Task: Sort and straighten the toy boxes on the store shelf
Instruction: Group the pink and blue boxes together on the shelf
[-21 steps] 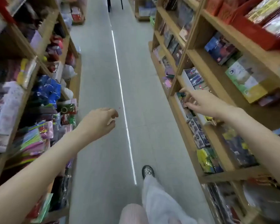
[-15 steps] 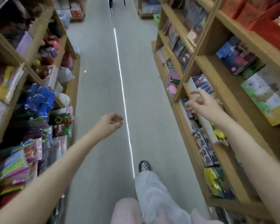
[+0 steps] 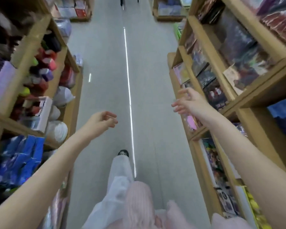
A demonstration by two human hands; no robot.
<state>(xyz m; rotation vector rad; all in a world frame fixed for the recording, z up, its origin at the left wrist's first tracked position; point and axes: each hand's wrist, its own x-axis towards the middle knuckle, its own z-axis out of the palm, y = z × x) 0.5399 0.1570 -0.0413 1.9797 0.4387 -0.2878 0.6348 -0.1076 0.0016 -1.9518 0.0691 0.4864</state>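
A: What could go wrong for you here?

B: You're mid-stride; your right hand, fingers spread and empty, could clip the toy boxes on the right shelf.

A: Changed?

B: It has left those boxes. Your left hand stays loosely curled, empty.

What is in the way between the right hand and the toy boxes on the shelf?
Nothing visible. The right hand is open, beside the shelf edge, and the toy boxes lie just past its fingers.
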